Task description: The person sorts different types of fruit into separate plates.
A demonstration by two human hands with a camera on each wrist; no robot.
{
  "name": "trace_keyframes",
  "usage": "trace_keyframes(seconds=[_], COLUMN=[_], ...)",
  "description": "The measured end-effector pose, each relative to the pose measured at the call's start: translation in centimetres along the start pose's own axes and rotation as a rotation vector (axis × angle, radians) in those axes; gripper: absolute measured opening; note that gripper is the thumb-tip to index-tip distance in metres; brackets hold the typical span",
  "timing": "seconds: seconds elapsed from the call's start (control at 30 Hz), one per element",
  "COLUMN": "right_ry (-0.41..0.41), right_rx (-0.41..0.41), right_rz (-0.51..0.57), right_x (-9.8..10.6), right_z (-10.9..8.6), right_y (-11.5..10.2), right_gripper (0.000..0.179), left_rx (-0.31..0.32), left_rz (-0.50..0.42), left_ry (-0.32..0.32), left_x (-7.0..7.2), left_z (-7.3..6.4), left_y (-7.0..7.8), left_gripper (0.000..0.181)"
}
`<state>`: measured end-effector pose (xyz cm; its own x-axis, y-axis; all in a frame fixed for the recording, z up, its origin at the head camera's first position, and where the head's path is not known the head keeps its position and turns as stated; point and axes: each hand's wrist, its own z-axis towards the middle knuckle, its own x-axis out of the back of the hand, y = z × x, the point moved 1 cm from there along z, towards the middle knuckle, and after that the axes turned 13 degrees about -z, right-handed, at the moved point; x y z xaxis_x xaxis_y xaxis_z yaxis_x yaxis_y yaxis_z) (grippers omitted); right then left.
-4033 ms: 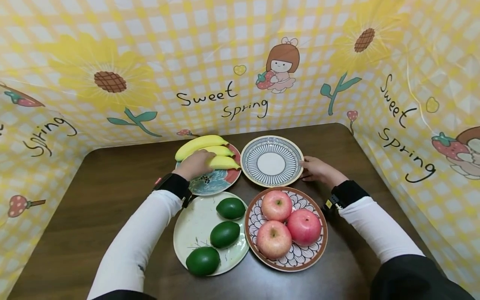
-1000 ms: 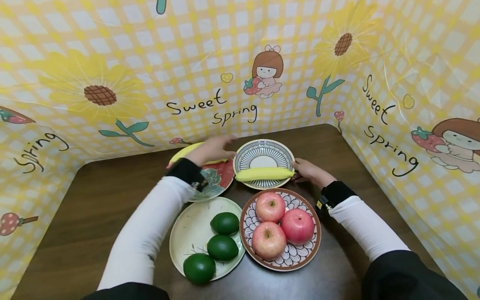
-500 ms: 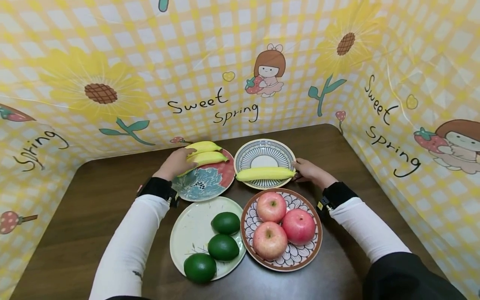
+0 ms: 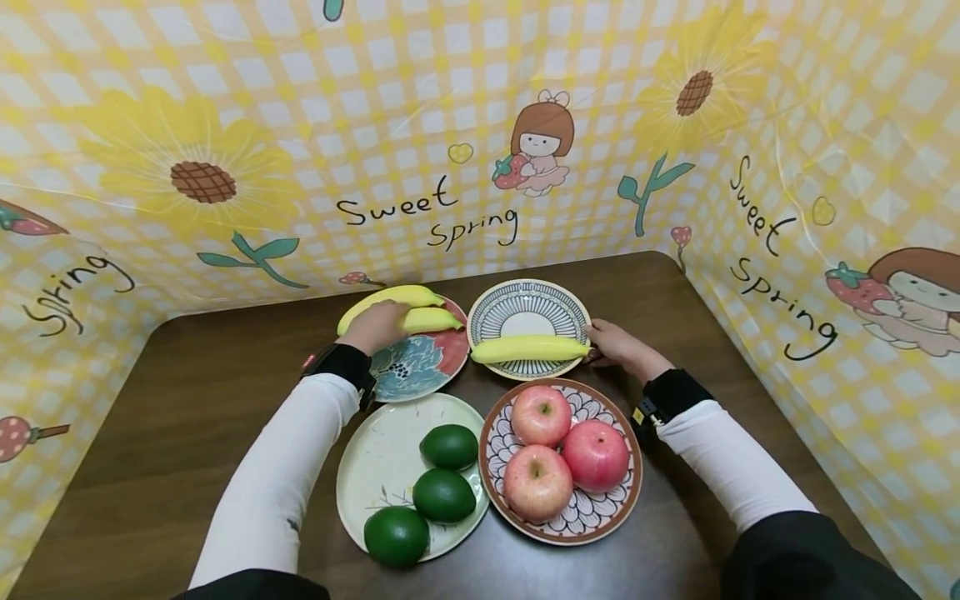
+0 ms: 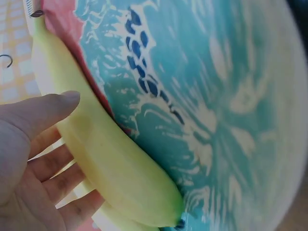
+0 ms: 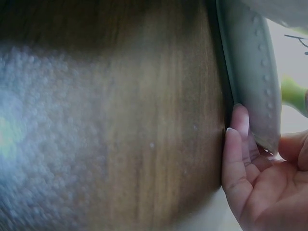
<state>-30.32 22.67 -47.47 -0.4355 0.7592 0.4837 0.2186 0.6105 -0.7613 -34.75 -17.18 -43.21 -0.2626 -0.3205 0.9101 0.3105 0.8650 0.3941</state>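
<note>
My left hand (image 4: 375, 327) is over the floral plate (image 4: 412, 368) at the back left. It holds the nearer banana (image 4: 433, 320); in the left wrist view the thumb lies on top of this banana (image 5: 110, 149) with the fingers along its other side. Behind it on the same plate is another banana (image 4: 408, 294). At the right edge of the striped plate (image 4: 525, 321), my right hand (image 4: 622, 347) pinches the rim. The right wrist view has fingers under that plate's side (image 6: 257, 82) and the thumb above. One banana (image 4: 531, 347) lies across the striped plate's near half.
Closer in, a pale green plate (image 4: 375, 458) bears three dark green oval fruits (image 4: 444, 495). Beside it, a brown-rimmed plate (image 4: 636, 492) carries three apples (image 4: 538, 483). The plates stand close together on a dark wooden table (image 4: 187, 417); a checked cloth (image 4: 337, 150) hangs behind.
One banana has gone from the floral plate to the striped plate. My left hand has returned leftward to the floral plate and taken hold of another banana. The right hand keeps to the rim.
</note>
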Motion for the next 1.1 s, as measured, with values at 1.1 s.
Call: trace_keyframes(seconds=[1.1], right_ry=[-0.005], right_rx=[0.021], right_rz=[-0.016], right_x=[0.2], right_z=[0.3], right_y=[0.2], right_gripper=[0.049], left_rx=[-0.134], left_rz=[-0.102], left_ry=[-0.032], left_x=[1.6], left_z=[2.2], left_y=[9.8], left_gripper=[0.053])
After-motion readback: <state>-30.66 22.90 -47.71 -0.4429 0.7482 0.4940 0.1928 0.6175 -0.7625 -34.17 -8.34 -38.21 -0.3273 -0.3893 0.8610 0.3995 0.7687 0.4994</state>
